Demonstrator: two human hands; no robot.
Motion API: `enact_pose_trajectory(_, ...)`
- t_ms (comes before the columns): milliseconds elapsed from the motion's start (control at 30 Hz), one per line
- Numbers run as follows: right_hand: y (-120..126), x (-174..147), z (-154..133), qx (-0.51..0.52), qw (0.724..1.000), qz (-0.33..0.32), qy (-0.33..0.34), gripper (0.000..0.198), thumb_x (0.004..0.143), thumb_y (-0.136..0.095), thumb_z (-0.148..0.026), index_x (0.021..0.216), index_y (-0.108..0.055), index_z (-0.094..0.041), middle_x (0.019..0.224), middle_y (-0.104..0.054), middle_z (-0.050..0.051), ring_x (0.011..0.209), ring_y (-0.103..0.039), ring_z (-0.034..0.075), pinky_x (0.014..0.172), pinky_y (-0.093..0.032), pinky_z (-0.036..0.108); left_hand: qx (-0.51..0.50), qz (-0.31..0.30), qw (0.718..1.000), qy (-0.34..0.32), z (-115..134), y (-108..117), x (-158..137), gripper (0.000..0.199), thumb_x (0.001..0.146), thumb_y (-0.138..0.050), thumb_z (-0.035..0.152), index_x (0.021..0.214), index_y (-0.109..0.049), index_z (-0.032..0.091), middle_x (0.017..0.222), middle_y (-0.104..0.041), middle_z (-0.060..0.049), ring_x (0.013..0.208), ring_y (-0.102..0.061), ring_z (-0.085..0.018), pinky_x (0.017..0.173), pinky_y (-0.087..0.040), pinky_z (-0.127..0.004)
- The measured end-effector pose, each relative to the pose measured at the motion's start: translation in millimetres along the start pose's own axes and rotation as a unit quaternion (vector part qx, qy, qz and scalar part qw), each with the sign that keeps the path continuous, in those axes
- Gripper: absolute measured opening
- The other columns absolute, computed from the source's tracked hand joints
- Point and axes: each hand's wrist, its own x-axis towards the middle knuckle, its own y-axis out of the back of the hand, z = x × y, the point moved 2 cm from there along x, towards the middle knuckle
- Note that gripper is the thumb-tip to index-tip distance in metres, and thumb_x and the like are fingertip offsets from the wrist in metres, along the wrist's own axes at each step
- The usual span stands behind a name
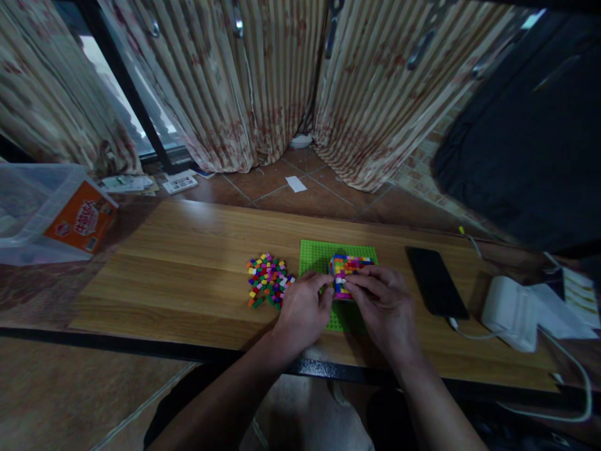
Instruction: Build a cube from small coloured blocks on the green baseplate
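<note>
A block built of small multicoloured toy bricks rests on a green studded baseplate. My left hand is closed at the block's left side, thumb and index finger against its edge. From the right, my right hand reaches over the block with bent fingers. Its thumb and index finger pinch by a small white brick on the near part of the block; whether that brick is loose or attached is hard to tell. Part of the block's right side is hidden under my right fingers.
A heap of loose coloured bricks lies left of the baseplate on the wooden table. To the right are a black phone on a cable and a white device. A clear plastic bin stands at the far left.
</note>
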Motion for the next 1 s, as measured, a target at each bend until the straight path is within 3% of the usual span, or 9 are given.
enact_pose_trajectory(500, 1.1, -1.0, -4.8, -0.019, 0.999, 0.011, 0.032, 0.01, 0.088, -0.067, -0.029, 0.09, -0.075, -0.023, 0.096, -0.068, 0.006, 0.091, -0.062, 0.022, 0.082, -0.05, 0.041, 0.035, -0.001, 0.999, -0.005, 2.2, -1.4, -2.3, 0.025, 0.09, -0.053, 0.018, 0.104, -0.073, 0.017, 0.095, -0.073, -0.007, 0.084, -0.069, -0.02, 0.08, -0.054, -0.033)
enact_pose_trajectory(733, 3.3, 1.6, -7.7, 0.005, 0.999, 0.03, -0.015, 0.018, 0.091, -0.063, -0.033, 0.09, -0.072, -0.018, 0.093, -0.068, 0.007, 0.09, -0.065, 0.021, 0.082, -0.052, 0.038, 0.041, 0.002, 0.999, -0.008, 1.6, -1.6, -2.8, 0.024, 0.09, -0.053, 0.019, 0.104, -0.073, 0.019, 0.095, -0.073, -0.006, 0.083, -0.069, -0.018, 0.079, -0.054, -0.031)
enact_pose_trajectory(1000, -7.4, 4.5, -9.1, -0.064, 0.994, 0.075, -0.042, 0.023, 0.09, -0.062, -0.042, 0.094, -0.071, -0.021, 0.1, -0.067, 0.009, 0.099, -0.059, 0.026, 0.087, -0.046, 0.044, 0.051, -0.002, 0.999, -0.005, 3.4, -0.7, -3.6, 0.025, 0.09, -0.052, 0.019, 0.106, -0.071, 0.02, 0.097, -0.073, -0.006, 0.086, -0.069, -0.019, 0.083, -0.054, -0.032)
